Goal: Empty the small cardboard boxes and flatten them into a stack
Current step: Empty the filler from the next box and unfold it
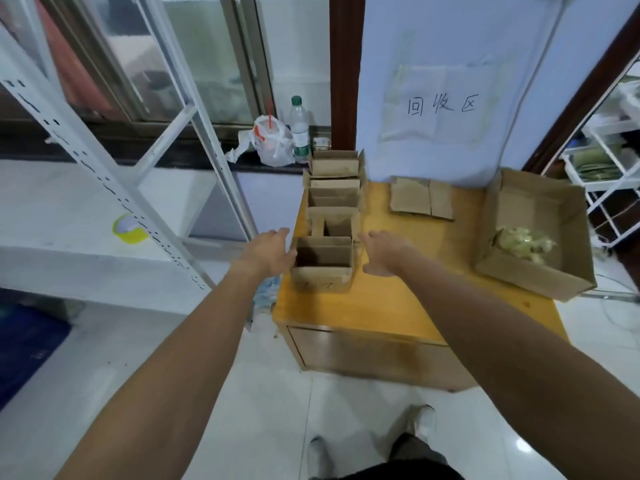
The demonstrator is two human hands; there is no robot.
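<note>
Task partly done. A flattened stack (420, 200) is seen at the back of the table (398, 299), and yellowish filler (524, 242) lies in the large open box (530, 275) on the right. Four small boxes are left standing in a row along the table's left edge. The nearest box (322, 271) is flanked by the left hand (268, 252) and the right hand (382, 252). Fingers are straight and nothing is gripped; contact cannot be told. The box's inside looks empty, so flattening is judged next.

Small boxes (333, 199) line the left of the table (398, 296); flattened cardboard (420, 200) at the back, large box (533, 276) right (filler (523, 242) inside)
</note>
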